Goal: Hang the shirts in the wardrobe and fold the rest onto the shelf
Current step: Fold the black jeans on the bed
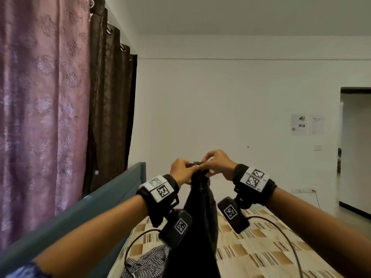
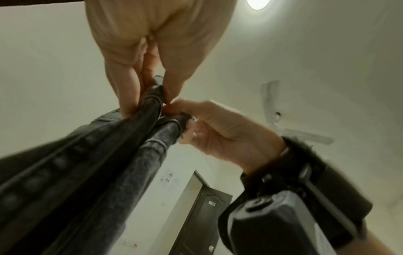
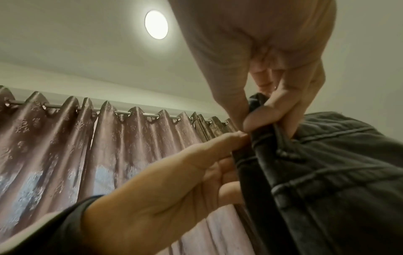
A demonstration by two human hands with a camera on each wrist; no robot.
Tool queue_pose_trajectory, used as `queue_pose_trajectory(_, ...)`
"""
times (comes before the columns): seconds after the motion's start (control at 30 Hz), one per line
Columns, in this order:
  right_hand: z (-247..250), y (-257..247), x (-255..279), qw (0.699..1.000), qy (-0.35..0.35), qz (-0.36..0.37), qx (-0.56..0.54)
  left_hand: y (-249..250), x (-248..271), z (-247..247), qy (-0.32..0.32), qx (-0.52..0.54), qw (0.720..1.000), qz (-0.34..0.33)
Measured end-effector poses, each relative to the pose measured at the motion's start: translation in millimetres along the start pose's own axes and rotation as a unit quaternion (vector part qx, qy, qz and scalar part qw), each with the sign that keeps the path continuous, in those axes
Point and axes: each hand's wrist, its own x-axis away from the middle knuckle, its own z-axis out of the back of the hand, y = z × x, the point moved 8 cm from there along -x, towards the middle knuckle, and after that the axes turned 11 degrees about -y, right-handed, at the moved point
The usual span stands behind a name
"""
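Note:
A pair of dark grey jeans (image 1: 200, 221) hangs down over the bed, held up by its top edge at chest height. My left hand (image 1: 189, 170) pinches the top hem from the left, and my right hand (image 1: 207, 165) pinches it from the right, the two hands touching. In the left wrist view my left hand (image 2: 152, 96) grips one folded edge of the jeans (image 2: 130, 155) while the right hand (image 2: 185, 120) holds the edge beside it. The right wrist view shows my right hand (image 3: 266, 117) and left hand (image 3: 235, 143) both on the denim (image 3: 327, 172).
A black-and-white checked shirt (image 1: 146, 261) lies crumpled on the bed (image 1: 261, 247) below the jeans. A teal headboard (image 1: 90, 207) and pink and brown curtains (image 1: 40, 97) stand to the left. A dark doorway (image 1: 355, 149) opens at the right.

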Motion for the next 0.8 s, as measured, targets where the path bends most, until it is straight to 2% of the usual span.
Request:
queue_pose_trajectory(0.1,5,-4,5,0.995,-0.034,-0.009,-0.091,14,3,-4,-0.030,0.056,0.998,-0.009)
queue_pose_trajectory(0.23,12,-7,10,0.998,-0.025,-0.008,-0.063,24,9,-9,-0.071,0.016,0.997,-0.034)
queue_pose_trajectory(0.37,10,-15,8,0.992,-0.016,0.006,-0.123,32,13,-13,-0.017,-0.103,0.993,-0.054)
queue_pose_trajectory(0.47,4,-27,8,0.987,-0.093,0.019,-0.132,25,11,-7,0.042,-0.115,0.992,-0.042)
queue_pose_trajectory(0.53,3,-28,6,0.987,-0.145,0.017,-0.072,13,10,0,0.063,-0.073,0.995,-0.035)
queue_pose_trajectory(0.6,10,-21,-3,0.982,-0.131,0.023,0.134,7,7,2,0.055,-0.042,0.997,-0.038)
queue_pose_trajectory(0.67,4,-10,-13,0.911,-0.124,0.043,0.390,10,7,-1,0.029,-0.022,0.998,-0.060)
queue_pose_trajectory(0.7,-2,-1,-18,0.885,-0.134,0.052,0.443,13,7,-3,0.012,-0.016,0.997,-0.074)
queue_pose_trajectory(0.8,1,7,-23,0.905,-0.133,0.078,0.396,13,5,1,-0.018,0.009,0.994,-0.105)
